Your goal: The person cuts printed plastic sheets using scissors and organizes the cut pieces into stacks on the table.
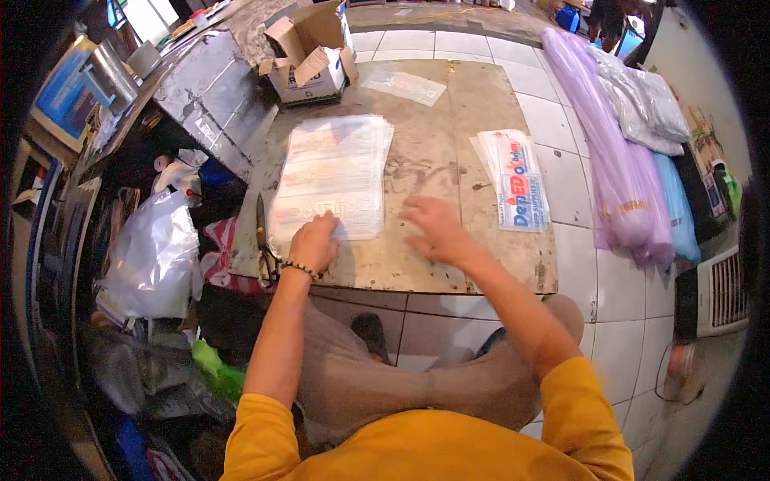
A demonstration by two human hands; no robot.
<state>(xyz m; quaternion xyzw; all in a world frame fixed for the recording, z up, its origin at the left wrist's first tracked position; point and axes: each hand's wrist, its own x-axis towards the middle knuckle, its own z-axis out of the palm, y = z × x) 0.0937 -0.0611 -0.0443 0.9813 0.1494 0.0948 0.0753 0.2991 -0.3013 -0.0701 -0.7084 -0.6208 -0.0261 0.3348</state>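
Observation:
A stack of thin printed plastic sheets (341, 156) lies left of the middle on a worn wooden table (429, 120). My left hand (314, 243), with a beaded bracelet at the wrist, rests on the stack's near edge, fingers stretched forward over the top sheet. Just right of the stack, my right hand (437, 228) is over the bare wood, fingers apart and nothing in them, slightly blurred. Dark-handled scissors (263, 244) lie along the table's left edge, beside the stack. A smaller fanned pile of printed plastic pieces (517, 180) lies at the right edge.
An opened cardboard box (309, 60) stands at the table's far left corner. Near it lies a single clear plastic piece (405, 86). Rolled purple plastic (613, 160) leans along the right wall, over white floor tiles (573, 196). Plastic bags (156, 256) crowd the left side.

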